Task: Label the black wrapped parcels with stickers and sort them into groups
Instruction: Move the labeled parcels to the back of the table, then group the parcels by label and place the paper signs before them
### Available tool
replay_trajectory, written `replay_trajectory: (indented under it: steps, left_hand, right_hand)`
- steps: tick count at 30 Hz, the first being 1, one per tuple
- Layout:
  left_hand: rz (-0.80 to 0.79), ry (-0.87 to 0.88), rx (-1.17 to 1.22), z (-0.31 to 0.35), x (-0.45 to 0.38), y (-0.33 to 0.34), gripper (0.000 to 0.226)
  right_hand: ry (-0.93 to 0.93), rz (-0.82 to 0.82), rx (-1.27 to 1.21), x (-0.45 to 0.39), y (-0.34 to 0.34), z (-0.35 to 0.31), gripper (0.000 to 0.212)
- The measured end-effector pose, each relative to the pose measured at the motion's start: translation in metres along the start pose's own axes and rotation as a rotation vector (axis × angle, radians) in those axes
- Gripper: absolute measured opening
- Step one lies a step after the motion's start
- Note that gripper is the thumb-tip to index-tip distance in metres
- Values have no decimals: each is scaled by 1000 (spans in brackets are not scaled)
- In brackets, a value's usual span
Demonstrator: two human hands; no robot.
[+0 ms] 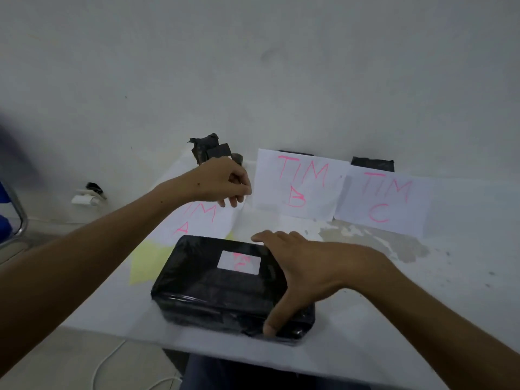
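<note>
A black wrapped parcel (213, 291) lies on the white table (422, 291) in front of me, with a white sticker (239, 262) marked in pink on its top. My right hand (304, 266) grips its right end, thumb on the near edge and fingers over the far edge. My left hand (222, 181) hovers with curled fingers above the "TIM A" sheet (197, 220); whether it holds anything is unclear. Sheets "TIM B" (298, 184) and "TIM C" (385, 201) lean against the wall. Black parcels stand behind A (209, 149), B (295, 152) and C (372, 164).
A pale yellow sheet (146, 263) lies on the table left of the parcel. A wall plug (88, 194) sits low on the left, by a blue chair (8, 209). A white cable (107, 361) runs on the floor below the table's near edge.
</note>
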State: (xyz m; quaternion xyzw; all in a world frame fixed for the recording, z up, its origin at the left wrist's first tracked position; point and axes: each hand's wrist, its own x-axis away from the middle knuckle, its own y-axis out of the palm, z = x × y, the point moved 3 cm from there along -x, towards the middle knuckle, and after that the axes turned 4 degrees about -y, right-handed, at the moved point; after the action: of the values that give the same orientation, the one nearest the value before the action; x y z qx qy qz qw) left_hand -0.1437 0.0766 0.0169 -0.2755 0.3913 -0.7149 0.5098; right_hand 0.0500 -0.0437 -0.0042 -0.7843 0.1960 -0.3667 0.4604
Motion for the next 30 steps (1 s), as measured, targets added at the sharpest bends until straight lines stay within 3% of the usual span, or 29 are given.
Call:
replay_trajectory:
  steps: [6,9,12,14,16,18,22,25,30]
  left_hand:
    - [-118,-65,71,0,51,6,25]
    - [-34,-136,149,-3,70,10,44]
    - [101,-161,452,3,77,11,67]
    - [84,-140,678,12,74,17,69]
    - [34,-109,755,25,68,27,68]
    - [6,-76,747,41,57,43,68]
    - [-12,-16,683,78,22,87,35]
    - [-24,66,473,97,-10,130,35]
    - [-35,203,218,125,-53,193,43]
  right_hand:
    - [61,147,-25,12,10,9,119]
    - [85,326,-242,36,-4,26,106]
    - [111,492,-329,67,-24,48,94]
    - [136,632,-339,84,-37,65,95]
    - [171,787,-305,96,-49,82,100]
    - [213,958,-237,107,-60,102,104]
    - [304,1240,-160,127,-74,143,105]
    - [418,1325,-77,137,-84,184,108]
    - [667,1328,-5,145,-102,271,110]
